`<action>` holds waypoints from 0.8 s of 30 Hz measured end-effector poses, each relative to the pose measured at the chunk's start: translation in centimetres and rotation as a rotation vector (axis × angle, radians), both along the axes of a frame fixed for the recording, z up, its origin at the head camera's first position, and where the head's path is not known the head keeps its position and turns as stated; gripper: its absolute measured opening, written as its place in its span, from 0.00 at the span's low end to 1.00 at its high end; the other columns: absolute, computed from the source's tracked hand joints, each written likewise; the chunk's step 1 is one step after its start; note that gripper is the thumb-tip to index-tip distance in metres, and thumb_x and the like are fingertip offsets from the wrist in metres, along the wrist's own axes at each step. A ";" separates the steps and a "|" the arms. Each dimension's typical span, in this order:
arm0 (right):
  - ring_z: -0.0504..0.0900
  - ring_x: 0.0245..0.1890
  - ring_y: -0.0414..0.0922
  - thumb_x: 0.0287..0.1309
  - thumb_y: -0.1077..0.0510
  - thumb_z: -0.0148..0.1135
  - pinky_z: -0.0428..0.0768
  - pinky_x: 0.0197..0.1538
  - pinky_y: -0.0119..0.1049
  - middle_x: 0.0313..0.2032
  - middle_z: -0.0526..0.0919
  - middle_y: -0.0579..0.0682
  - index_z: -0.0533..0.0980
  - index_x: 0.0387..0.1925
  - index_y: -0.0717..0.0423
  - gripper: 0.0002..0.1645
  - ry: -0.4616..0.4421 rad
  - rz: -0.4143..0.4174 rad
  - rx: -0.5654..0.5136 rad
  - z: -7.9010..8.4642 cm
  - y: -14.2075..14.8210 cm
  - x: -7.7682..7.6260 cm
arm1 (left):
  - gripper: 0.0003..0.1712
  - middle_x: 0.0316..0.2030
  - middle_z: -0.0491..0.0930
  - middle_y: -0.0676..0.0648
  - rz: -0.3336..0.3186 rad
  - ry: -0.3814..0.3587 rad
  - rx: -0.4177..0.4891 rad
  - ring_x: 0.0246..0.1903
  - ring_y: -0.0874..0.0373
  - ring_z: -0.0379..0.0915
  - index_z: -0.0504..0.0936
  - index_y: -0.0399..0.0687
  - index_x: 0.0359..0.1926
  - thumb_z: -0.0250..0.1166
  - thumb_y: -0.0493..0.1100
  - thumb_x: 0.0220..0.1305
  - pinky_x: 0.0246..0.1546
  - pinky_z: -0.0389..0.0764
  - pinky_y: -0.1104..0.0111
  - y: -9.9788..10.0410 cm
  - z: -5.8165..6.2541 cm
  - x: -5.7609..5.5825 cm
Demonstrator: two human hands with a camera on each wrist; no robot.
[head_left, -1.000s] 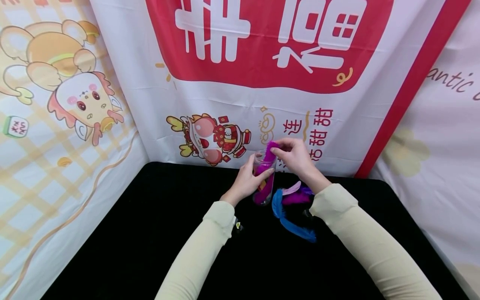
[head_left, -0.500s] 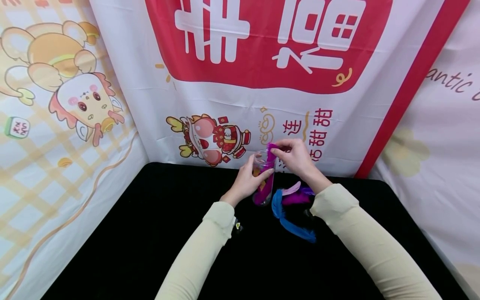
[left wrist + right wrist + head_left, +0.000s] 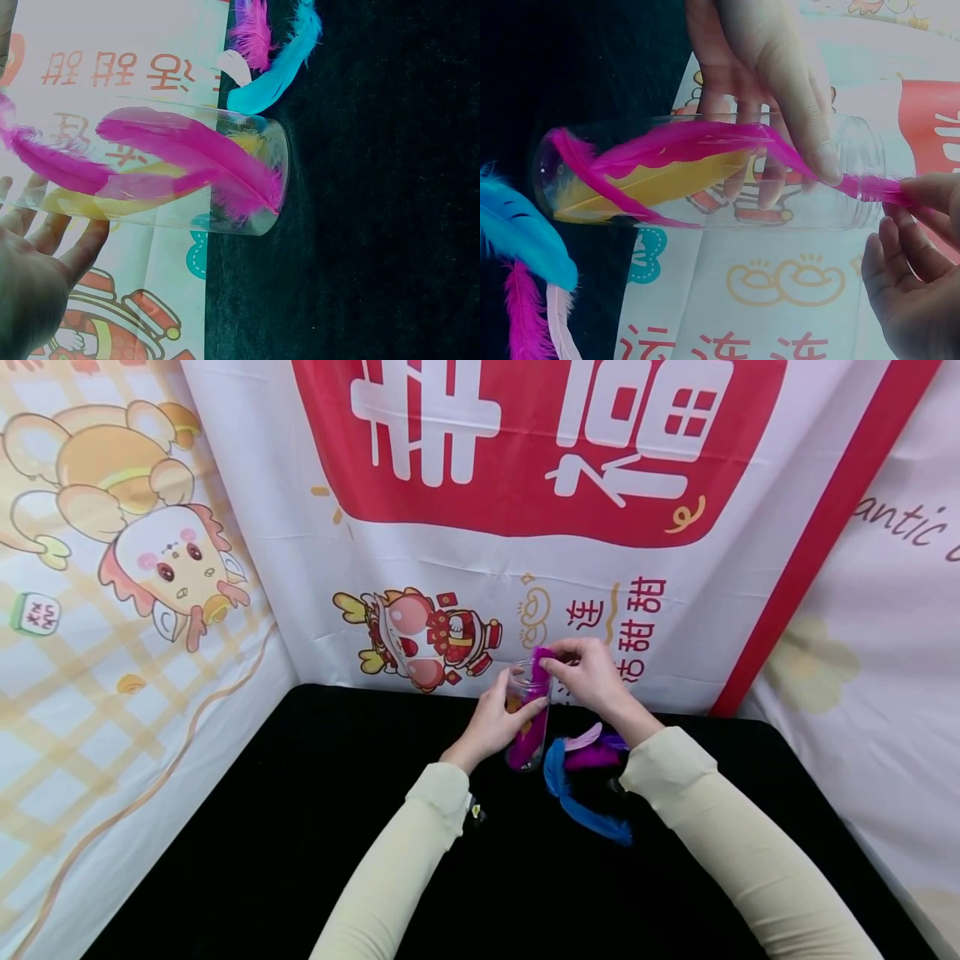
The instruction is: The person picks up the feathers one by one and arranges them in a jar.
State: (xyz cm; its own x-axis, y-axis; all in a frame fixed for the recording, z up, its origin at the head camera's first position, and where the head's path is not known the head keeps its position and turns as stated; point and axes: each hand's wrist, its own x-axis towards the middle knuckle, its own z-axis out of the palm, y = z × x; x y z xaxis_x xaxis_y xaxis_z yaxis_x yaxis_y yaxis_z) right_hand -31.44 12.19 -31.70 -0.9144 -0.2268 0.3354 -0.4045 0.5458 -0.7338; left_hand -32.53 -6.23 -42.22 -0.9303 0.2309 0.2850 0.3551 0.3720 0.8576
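Left hand (image 3: 491, 718) grips clear cylindrical jar (image 3: 697, 206); right hand (image 3: 588, 672), two o'clock, pinches slender magenta feather (image 3: 862, 187); likely inserting, needs lowering.

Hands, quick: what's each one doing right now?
Left hand: closed around the clear jar.
Right hand: closed, pinching a magenta feather at the jar's mouth.

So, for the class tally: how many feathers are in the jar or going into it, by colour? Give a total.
Magenta: 2 (upper feather pinched by the right hand at the mouth of the jar; lower feather near the base)
Yellow: 1 (yellow feather inside)
Total: 3
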 end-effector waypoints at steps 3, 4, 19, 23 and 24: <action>0.84 0.39 0.50 0.67 0.59 0.67 0.79 0.36 0.35 0.40 0.88 0.57 0.86 0.48 0.60 0.12 0.042 -0.006 -0.036 0.2 0.2 -0.1 | 0.46 0.61 0.77 0.48 -0.003 -0.011 0.009 0.59 0.55 0.76 0.59 0.57 0.76 0.65 0.69 0.66 0.61 0.77 0.55 0.0 0.0 0.0; 0.83 0.38 0.50 0.67 0.59 0.67 0.79 0.35 0.33 0.40 0.88 0.58 0.85 0.49 0.61 0.12 0.057 -0.008 -0.049 0.2 0.2 -0.1 | 0.47 0.61 0.77 0.48 -0.001 -0.014 0.009 0.59 0.55 0.76 0.58 0.57 0.76 0.65 0.69 0.66 0.61 0.77 0.55 0.0 0.0 0.0; 0.84 0.34 0.45 0.65 0.62 0.69 0.78 0.33 0.28 0.41 0.89 0.58 0.86 0.47 0.61 0.11 0.116 0.022 -0.084 0.5 0.4 -0.3 | 0.47 0.62 0.76 0.49 -0.009 -0.018 0.021 0.59 0.55 0.76 0.59 0.59 0.76 0.65 0.71 0.64 0.61 0.77 0.54 0.0 0.1 -0.1; 0.86 0.36 0.46 0.65 0.62 0.69 0.81 0.36 0.31 0.41 0.89 0.57 0.87 0.46 0.61 0.10 0.100 0.077 -0.064 0.4 -0.1 -0.1 | 0.47 0.61 0.77 0.49 -0.015 -0.026 0.020 0.57 0.55 0.77 0.59 0.60 0.76 0.65 0.70 0.65 0.59 0.78 0.53 -0.1 -0.1 -0.1; 0.86 0.37 0.46 0.64 0.62 0.70 0.82 0.37 0.31 0.42 0.89 0.57 0.87 0.46 0.60 0.10 0.097 0.090 -0.061 0.4 -0.2 0.0 | 0.46 0.61 0.77 0.49 -0.016 -0.024 0.017 0.57 0.55 0.78 0.59 0.60 0.76 0.65 0.70 0.65 0.59 0.78 0.53 -0.1 -0.1 -0.1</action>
State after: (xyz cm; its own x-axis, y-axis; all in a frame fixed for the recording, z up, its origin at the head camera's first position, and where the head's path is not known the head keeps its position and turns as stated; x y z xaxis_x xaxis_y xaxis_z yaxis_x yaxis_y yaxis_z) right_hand -31.46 11.95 -31.35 -0.8538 -0.2830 0.4370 -0.5206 0.4594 -0.7197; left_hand -32.64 -6.31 -42.28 -0.9330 0.2413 0.2668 0.3403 0.3513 0.8723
